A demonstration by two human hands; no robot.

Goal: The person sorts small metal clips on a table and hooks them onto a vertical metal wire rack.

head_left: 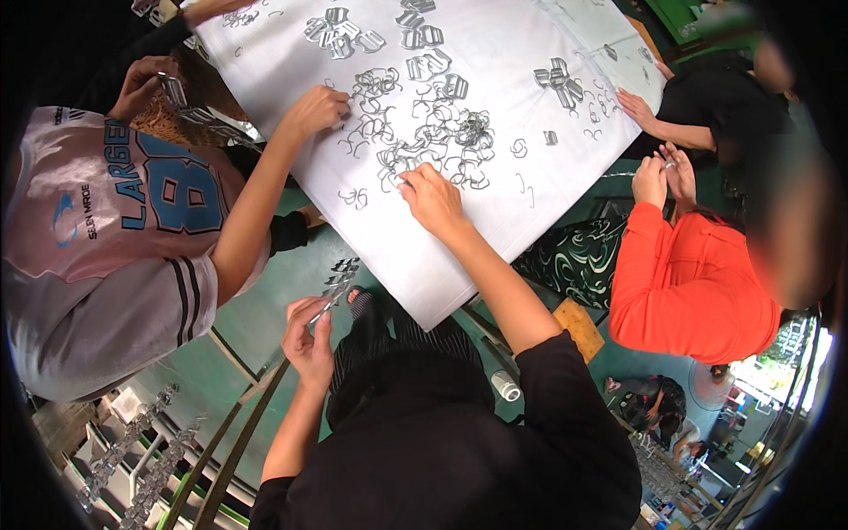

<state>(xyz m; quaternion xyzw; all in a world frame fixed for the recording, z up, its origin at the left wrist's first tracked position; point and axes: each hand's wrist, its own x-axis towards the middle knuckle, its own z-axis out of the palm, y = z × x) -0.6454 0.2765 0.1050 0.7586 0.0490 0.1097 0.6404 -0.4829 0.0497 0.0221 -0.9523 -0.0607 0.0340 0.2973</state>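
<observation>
My left hand [309, 340] is closed on one end of a strip of flat silver metal pieces [339, 277], held upright off the table's near edge. The pieces stick out one above another; their exact kind is too small to make out. Out over the white-covered table [397, 256], my right hand [433, 201] reaches into a loose pile of curved metal wire pieces [446, 132]. Its fingers are bent together at the pile's near side, and whatever is between the fingertips is hidden.
Silver metal buckle-like pieces [427, 64] lie stacked farther back, with another cluster [558, 84] toward the right. A co-worker's hand [318, 110] works at the wire pieces from the left. Someone in an orange top [689, 283] sits at the right, hands raised by the table edge.
</observation>
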